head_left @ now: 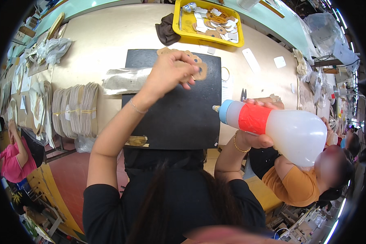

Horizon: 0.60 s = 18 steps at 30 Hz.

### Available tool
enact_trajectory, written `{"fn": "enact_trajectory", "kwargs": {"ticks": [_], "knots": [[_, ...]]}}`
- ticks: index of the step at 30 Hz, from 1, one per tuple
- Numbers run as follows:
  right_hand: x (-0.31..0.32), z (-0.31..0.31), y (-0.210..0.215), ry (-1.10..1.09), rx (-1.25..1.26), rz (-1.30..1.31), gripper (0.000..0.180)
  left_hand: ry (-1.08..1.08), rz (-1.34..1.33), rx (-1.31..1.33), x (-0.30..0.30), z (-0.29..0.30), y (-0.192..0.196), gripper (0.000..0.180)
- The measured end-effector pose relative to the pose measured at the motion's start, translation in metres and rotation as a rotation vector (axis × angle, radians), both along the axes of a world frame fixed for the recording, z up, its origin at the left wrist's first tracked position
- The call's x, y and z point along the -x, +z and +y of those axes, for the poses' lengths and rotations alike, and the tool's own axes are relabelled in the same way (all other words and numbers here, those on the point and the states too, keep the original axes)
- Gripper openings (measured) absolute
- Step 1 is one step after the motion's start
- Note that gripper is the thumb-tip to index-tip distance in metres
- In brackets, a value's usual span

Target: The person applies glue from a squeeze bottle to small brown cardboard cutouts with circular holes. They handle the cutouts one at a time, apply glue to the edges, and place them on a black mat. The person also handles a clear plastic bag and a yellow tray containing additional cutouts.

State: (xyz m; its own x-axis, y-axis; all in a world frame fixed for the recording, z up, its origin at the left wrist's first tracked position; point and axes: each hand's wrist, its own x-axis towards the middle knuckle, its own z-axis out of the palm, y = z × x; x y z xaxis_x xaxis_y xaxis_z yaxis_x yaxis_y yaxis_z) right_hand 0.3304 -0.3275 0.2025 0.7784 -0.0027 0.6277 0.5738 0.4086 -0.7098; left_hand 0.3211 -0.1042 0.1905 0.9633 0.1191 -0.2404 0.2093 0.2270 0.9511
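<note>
Left hand pinching a tan round piece over the black mat, right hand grasping a white squeeze bottle right of the mat

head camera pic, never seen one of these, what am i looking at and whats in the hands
There is no machine here. A camera worn on a person's head looks down at their own two bare hands, and its fisheye lens bends straight edges. The left hand pinches small round tan pieces over a black mat on a beige table. The right hand holds a big white squeeze bottle with a red band and blue nozzle, lying sideways and pointing at the mat. A yellow tray of more cut pieces sits farther back, and stacks of tan card lie to the left. Other people sit nearby.
</note>
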Motion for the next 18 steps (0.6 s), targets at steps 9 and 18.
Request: {"fn": "enact_trajectory", "kwargs": {"ticks": [9,18], "knots": [[0.000,-0.006,0.001,0.033,0.027,-0.001,0.087,0.084,0.092,-0.158,-0.027,0.048,-0.021,0.033],[-0.009,0.008,0.005,-0.118,-0.053,-0.068,0.094,-0.079,-0.034,0.188,0.010,0.014,0.014,0.035]]}}
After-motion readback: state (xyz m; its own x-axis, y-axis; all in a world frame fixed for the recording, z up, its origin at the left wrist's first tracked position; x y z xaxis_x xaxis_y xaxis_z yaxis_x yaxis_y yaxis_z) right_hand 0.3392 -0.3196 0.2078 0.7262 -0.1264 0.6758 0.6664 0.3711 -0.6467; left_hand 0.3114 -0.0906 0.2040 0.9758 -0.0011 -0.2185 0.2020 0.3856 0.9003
